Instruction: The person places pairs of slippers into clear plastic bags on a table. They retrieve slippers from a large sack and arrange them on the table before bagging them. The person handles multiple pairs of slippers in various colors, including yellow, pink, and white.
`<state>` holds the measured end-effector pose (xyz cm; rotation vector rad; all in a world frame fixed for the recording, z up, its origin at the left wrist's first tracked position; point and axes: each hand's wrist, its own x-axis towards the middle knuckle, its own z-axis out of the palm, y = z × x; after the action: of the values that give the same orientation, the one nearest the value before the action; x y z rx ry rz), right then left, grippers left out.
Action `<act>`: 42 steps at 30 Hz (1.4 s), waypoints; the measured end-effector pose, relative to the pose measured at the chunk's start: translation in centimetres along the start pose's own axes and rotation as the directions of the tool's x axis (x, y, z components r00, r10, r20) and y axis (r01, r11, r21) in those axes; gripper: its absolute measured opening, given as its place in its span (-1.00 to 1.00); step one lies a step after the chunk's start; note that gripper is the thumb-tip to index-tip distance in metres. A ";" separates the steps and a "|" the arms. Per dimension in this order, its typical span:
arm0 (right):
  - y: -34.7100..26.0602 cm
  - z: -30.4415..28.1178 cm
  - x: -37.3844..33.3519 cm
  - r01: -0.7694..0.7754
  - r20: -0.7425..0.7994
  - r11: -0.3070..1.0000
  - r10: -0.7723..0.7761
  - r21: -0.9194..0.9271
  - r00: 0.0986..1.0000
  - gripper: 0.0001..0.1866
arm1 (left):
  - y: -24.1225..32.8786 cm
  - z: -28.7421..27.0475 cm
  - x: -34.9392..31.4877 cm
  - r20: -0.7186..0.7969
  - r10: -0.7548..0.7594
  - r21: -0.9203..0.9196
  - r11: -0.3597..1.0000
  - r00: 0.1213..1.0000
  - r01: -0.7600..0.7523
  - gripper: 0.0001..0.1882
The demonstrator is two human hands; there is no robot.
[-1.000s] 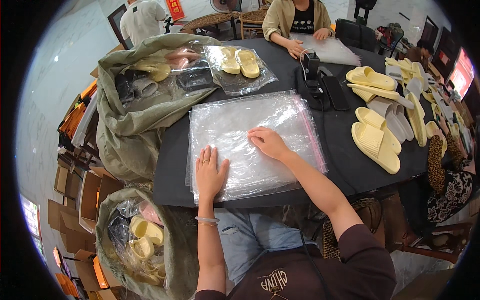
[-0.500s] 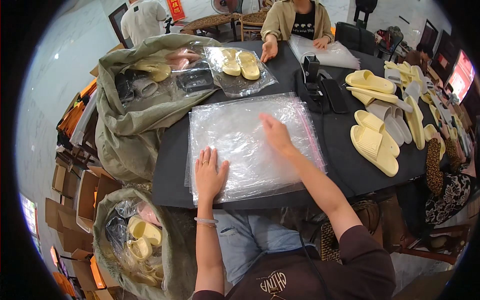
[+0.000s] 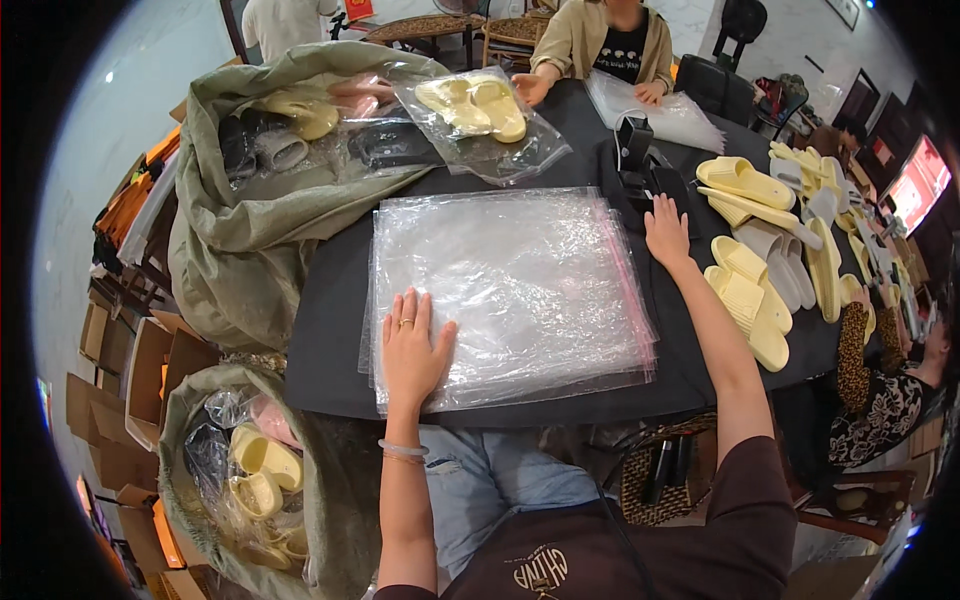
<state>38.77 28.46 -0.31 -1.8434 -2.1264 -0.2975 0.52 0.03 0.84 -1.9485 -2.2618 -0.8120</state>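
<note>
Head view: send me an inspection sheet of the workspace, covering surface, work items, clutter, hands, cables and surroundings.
Surface: black tabletop, a stack of clear plastic bags near its front edge.
Work items: loose yellow slippers and grey slippers at right; bagged yellow slippers beyond the stack.
Clutter: black block-shaped device past the stack's far right corner; open green sack at left.
Hands: left hand flat on the bags; right hand open beside the stack, contact below it unclear.
Cables: white cable at the device; dark cord over the person's shirt.
Surroundings: co-worker opposite, one hand on more clear bags; cartons at left.
</note>
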 end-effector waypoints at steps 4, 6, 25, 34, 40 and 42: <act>-1.0 -0.1 0.3 0.070 -0.084 0.985 -0.084 -0.159 0.993 -0.47 | -0.2 0.0 -0.1 -0.007 -0.003 0.002 1.000 1.000 0.003 -0.39; -1.5 -0.1 0.5 0.103 -0.149 0.970 -0.137 -0.219 0.979 -0.47 | -0.1 -0.1 0.0 -0.004 -0.008 -0.007 1.000 1.000 0.008 -0.39; -4.1 0.6 1.1 0.174 -0.156 0.984 -0.166 0.039 0.974 -0.54 | -0.4 0.0 -0.1 -0.028 0.010 0.010 1.000 1.000 -0.010 -0.40; -1.3 -2.3 -1.0 -0.132 0.146 0.307 -0.023 0.943 0.989 -0.62 | -0.3 0.1 -0.1 -0.026 0.010 0.016 1.000 1.000 -0.010 -0.40; -3.1 -8.6 -4.3 -0.560 0.516 -0.204 -0.233 0.803 0.824 -0.53 | -0.2 0.0 -0.2 -0.017 0.002 0.025 1.000 1.000 -0.002 -0.40; -2.5 -8.5 -4.7 -0.583 0.520 -0.232 -0.282 0.779 0.807 -0.50 | -0.1 -0.1 -0.1 -0.011 0.004 0.019 1.000 1.000 -0.004 -0.40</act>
<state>37.73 20.73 5.99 -0.9303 -1.1357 1.8233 0.46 -0.13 0.86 -1.9349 -2.2500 -0.7967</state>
